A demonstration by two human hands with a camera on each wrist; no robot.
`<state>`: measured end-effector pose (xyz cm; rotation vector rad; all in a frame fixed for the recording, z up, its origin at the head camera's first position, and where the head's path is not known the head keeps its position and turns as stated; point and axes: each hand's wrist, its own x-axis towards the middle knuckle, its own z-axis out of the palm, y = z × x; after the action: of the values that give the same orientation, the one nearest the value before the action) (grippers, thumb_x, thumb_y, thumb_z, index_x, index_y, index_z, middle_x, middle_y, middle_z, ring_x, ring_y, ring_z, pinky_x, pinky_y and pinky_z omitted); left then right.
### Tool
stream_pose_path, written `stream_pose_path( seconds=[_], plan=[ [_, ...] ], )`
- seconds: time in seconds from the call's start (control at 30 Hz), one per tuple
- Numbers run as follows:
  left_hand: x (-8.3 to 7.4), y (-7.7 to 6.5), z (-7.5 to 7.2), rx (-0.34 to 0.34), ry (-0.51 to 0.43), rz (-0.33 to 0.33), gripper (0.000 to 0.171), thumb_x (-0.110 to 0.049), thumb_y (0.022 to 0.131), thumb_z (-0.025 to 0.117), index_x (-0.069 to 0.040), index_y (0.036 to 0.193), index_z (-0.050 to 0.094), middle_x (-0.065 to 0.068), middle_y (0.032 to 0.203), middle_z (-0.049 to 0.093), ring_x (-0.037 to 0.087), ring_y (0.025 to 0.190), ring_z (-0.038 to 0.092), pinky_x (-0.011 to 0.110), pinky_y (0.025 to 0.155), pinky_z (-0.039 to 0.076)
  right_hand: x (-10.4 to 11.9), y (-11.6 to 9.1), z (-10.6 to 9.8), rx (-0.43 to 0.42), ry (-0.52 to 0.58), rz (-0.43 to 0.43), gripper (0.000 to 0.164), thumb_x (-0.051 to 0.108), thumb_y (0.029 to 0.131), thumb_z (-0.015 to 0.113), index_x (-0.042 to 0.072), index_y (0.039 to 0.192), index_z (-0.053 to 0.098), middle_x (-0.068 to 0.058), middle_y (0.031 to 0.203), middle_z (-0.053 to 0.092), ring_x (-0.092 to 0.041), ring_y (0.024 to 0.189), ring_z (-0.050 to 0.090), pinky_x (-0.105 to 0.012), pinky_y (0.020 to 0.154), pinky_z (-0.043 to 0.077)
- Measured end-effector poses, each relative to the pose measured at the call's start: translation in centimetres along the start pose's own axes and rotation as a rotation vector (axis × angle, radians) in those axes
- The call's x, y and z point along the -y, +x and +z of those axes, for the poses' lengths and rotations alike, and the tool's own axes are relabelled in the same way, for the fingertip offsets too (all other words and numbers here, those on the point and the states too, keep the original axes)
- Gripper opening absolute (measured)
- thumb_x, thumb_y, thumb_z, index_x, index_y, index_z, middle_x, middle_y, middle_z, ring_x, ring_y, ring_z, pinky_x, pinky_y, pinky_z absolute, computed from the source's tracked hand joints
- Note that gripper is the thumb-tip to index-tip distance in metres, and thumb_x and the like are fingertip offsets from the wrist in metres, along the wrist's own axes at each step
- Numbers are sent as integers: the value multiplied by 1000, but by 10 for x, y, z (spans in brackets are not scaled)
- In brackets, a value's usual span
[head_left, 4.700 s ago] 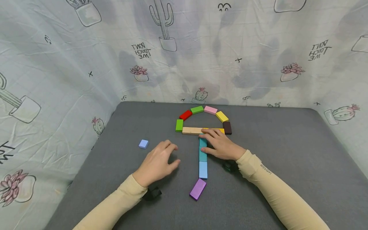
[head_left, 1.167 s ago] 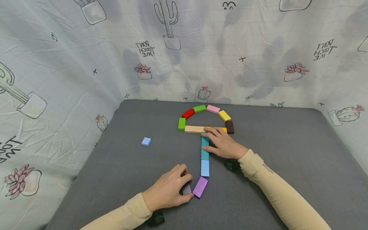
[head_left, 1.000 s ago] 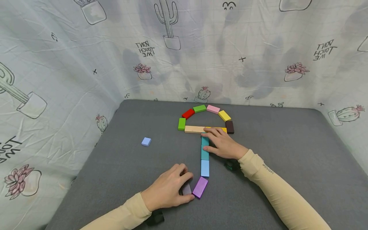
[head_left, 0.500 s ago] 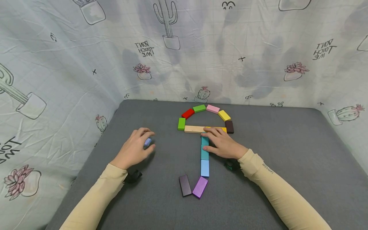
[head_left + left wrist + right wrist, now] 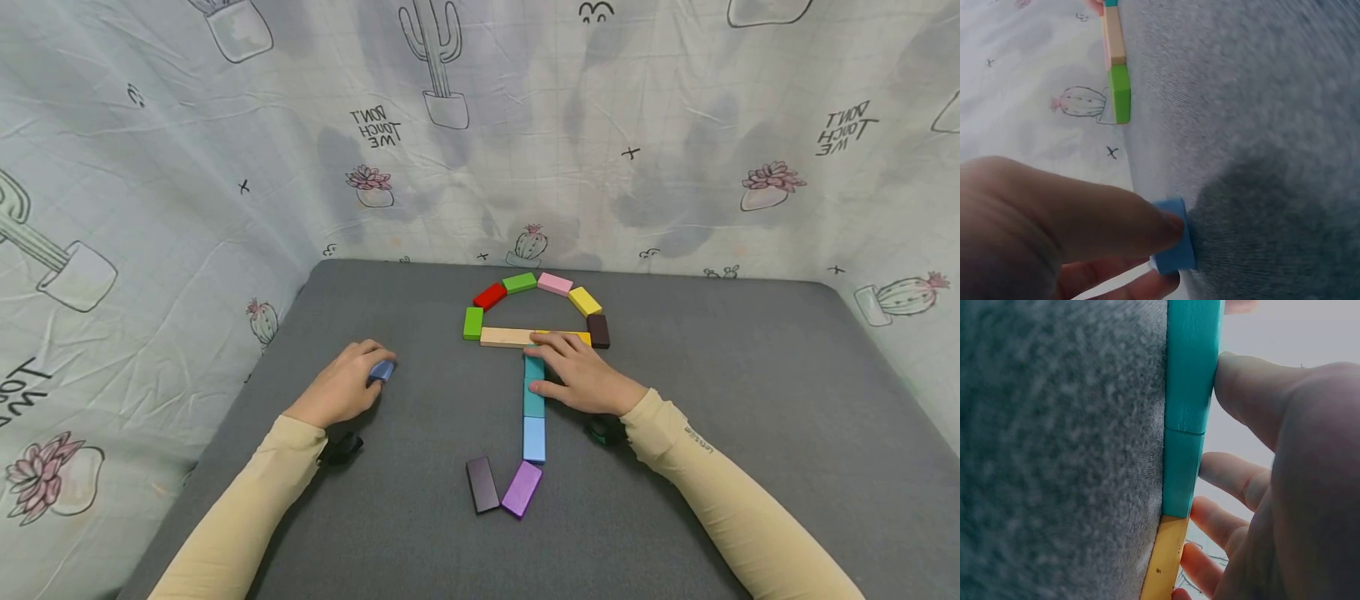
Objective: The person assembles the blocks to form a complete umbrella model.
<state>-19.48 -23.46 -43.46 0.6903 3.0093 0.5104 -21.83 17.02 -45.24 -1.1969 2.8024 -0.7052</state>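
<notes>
At the left of the layout, my left hand (image 5: 343, 385) pinches a small light blue block (image 5: 383, 370) between thumb and fingers; the left wrist view shows the thumb over the block (image 5: 1175, 240). My right hand (image 5: 581, 373) rests on the top of a column of blocks. Its thumb touches a teal block (image 5: 534, 400), and its other fingers lie on the second teal block (image 5: 1182, 475) and the yellow block (image 5: 1165, 556). Below them lies a light blue block (image 5: 534, 439), then a tilted purple block (image 5: 522, 490) beside a dark grey block (image 5: 483, 485).
A wooden-coloured block (image 5: 506, 337) lies level with the yellow one. Above it, green (image 5: 472, 323), red (image 5: 490, 296), green, pink (image 5: 555, 284), yellow (image 5: 585, 301) and dark brown (image 5: 597, 331) blocks form an arch. A printed cloth (image 5: 480, 167) hangs behind the grey table (image 5: 712, 400).
My left hand has let go of the dark grey block beside the purple one, moved up and left, and taken hold of the small light blue block. The right hand stays on the column.
</notes>
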Motion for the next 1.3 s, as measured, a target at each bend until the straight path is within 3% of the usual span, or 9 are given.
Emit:
stream_pose_path(
  seconds=[0.17,0.27,0.47,0.6,0.73,1.0,1.3],
  plan=[
    [-2,1,2,-12,-12,12,38,4,94,69,0,131,67,18,129,64,40,120,61,55,97,53,-1,0,1,1,2,1,55,30,102,68,1,146,54,-22,157,44,-44,141,41,-63,113,37],
    [-11,2,5,-14,-36,45,36,1,94,72,0,130,68,15,125,65,34,115,64,51,95,55,-2,0,1,2,-1,1,55,30,102,68,1,146,54,-22,157,44,-44,141,41,-63,113,37],
    [-48,2,12,36,-121,173,35,-6,92,77,-4,127,70,4,115,66,18,97,63,35,84,55,-3,-1,1,1,-7,5,55,31,102,68,1,146,54,-22,156,45,-43,140,41,-62,113,38],
    [-74,1,18,105,-166,258,35,-8,91,79,-6,125,72,0,112,65,13,91,61,28,80,54,-3,0,1,9,-4,11,56,31,102,68,2,147,54,-22,157,44,-43,140,41,-62,114,37],
    [-89,2,24,171,-185,325,32,-9,92,79,-8,123,72,0,111,66,10,90,60,25,80,54,-5,0,3,11,-4,14,56,32,102,68,2,147,54,-22,158,43,-44,141,41,-63,114,36],
    [-98,6,34,228,-208,357,32,-11,92,79,-9,123,73,-1,108,65,7,86,58,22,79,53,-4,1,3,18,-7,18,56,32,103,67,3,148,53,-22,158,43,-44,140,42,-62,114,36],
    [-99,7,37,237,-239,374,27,-13,97,72,-11,125,73,-2,109,65,8,89,59,24,81,52,-4,1,2,25,-3,31,56,32,102,67,4,148,54,-21,159,42,-43,141,41,-62,115,36]
  ],
)
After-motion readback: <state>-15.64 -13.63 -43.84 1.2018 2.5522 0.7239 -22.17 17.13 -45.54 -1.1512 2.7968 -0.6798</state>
